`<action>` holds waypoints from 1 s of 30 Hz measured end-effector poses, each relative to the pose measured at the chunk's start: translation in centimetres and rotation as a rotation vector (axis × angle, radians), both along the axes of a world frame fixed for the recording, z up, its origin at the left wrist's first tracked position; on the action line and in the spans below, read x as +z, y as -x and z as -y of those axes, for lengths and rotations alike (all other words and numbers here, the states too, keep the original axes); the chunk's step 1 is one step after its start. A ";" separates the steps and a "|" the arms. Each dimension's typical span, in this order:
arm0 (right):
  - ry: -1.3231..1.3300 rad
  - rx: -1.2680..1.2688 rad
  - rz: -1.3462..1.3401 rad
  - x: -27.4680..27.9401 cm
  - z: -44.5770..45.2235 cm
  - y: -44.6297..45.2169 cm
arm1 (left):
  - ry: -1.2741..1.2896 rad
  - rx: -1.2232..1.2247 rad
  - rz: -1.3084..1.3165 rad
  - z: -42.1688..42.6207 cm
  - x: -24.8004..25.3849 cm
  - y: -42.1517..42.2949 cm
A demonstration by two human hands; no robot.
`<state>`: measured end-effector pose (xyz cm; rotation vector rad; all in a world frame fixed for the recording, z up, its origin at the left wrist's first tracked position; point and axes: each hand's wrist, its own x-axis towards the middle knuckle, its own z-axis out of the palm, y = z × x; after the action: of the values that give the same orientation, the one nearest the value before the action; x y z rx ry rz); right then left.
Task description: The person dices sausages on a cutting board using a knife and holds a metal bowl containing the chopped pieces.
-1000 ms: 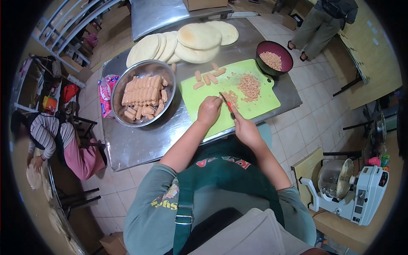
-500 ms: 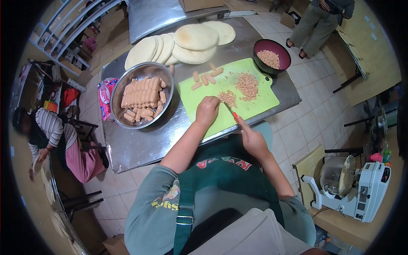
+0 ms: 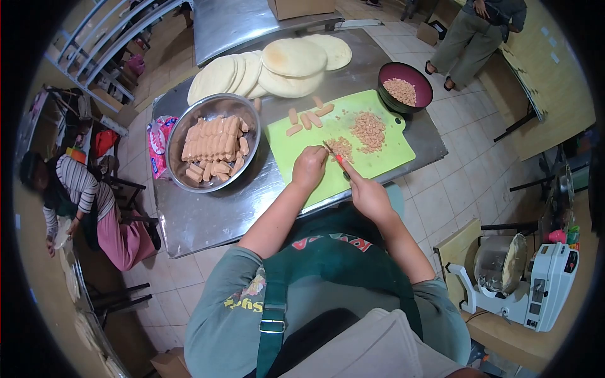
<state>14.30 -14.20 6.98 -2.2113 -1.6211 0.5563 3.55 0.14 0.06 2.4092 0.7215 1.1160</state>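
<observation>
My right hand (image 3: 370, 196) grips a knife by its red handle (image 3: 340, 160), the blade angled toward the left over a small heap of chopped sausage (image 3: 343, 147). Close by, my left hand (image 3: 309, 167) rests on the green cutting board (image 3: 378, 160) with its fingers curled; whatever they hold is hidden. A larger heap of chopped sausage (image 3: 368, 131) lies farther right. Several whole sausages (image 3: 306, 120) are on the board's far left part. To the left, a steel bowl (image 3: 255, 142) holds stacked sausages (image 3: 211, 138).
Flatbreads (image 3: 293, 57) overlap at the table's (image 3: 195, 227) far side. A dark bowl (image 3: 419, 75) of chopped pieces stands at the right corner, a pink packet (image 3: 157, 142) by the steel bowl. One person (image 3: 88, 195) sits left; another (image 3: 472, 41) stands far right. A mixer (image 3: 535, 290) is at right.
My right hand has moved slightly up and forward with the knife, whose blade now lies farther over the small heap. The seated person's arms have shifted.
</observation>
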 end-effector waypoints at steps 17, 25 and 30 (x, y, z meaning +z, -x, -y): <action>-0.048 -0.017 0.032 -1.6 2.8 1.1 | 0.037 0.033 -0.050 -0.2 0.0 0.2; -0.177 -0.063 -0.216 -0.7 3.2 0.3 | 0.051 0.019 0.004 -0.3 0.0 0.1; -0.106 -0.098 -0.244 -0.4 1.7 1.0 | 0.060 0.015 0.004 -0.2 0.0 0.1</action>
<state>13.27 -15.89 6.54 -2.0441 -1.3784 0.6667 3.46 0.33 0.08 2.3545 0.7625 1.0893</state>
